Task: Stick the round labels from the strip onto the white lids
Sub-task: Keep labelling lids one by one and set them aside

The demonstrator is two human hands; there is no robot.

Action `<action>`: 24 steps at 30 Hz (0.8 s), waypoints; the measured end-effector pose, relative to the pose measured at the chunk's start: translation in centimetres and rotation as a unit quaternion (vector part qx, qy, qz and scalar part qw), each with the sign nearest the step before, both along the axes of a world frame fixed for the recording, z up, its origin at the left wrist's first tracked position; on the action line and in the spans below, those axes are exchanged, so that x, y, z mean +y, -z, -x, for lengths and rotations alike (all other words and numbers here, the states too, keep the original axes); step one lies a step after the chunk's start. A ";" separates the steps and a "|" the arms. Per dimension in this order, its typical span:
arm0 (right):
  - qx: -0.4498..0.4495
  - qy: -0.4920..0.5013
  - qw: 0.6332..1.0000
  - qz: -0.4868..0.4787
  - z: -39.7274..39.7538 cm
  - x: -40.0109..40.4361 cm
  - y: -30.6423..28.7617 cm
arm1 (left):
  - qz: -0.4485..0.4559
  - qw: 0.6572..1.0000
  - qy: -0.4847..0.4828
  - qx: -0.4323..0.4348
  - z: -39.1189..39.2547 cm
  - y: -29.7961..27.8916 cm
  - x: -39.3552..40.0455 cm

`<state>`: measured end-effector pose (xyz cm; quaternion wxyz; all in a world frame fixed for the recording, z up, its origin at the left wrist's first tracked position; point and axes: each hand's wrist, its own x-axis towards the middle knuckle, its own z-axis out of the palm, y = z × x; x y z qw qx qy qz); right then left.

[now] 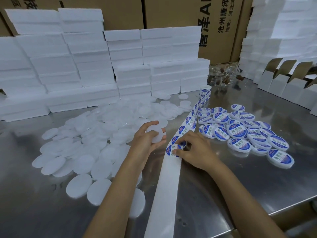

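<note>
A brushed steel table [248, 186] with soft glare fills the foreground. Beyond the grip, white foam blocks [85, 66] stack in tiers (uneven heights) before brown cartons [171, 12] printed with black characters. To the grip's far right stand open white boxes [281, 83] and more foam stacks [283, 31].

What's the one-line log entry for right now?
left hand: holds blank white lid | right hand: pinching round label on strip | labelled lids: piled right | unlabelled lids: piled left
</note>
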<state>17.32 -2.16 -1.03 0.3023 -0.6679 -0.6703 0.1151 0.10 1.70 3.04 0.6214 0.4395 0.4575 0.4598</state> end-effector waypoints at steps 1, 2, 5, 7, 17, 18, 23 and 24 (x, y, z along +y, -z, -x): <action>0.005 -0.007 1.000 0.001 0.2 0.0 -0.1 | 0.000 1.000 0.002 0.001 0.1 0.0 0.0; 0.010 -0.014 1.000 0.001 0.4 -0.1 -0.1 | -0.002 1.000 0.004 0.002 0.1 0.0 0.0; 0.025 -0.036 0.999 0.003 0.9 -0.2 -0.1 | -0.009 1.000 0.001 0.017 -0.1 -0.1 0.1; 0.040 -0.055 0.998 -0.003 1.3 -0.3 -0.2 | -0.015 0.999 -0.004 0.030 -0.3 -0.1 0.2; 0.077 -0.117 0.989 -0.038 2.7 -0.8 -0.4 | -0.036 0.997 0.056 0.038 0.1 0.9 0.3; 0.078 -0.118 0.989 -0.039 2.8 -0.8 -0.5 | -0.033 0.997 0.054 0.047 0.2 1.0 0.4; 0.162 -0.142 0.976 -0.028 3.3 -1.0 -0.9 | -0.032 0.993 0.062 0.100 0.1 1.3 0.7; 0.199 -0.142 0.969 -0.024 3.4 -1.0 -1.1 | -0.033 0.991 0.065 0.112 0.0 1.3 0.7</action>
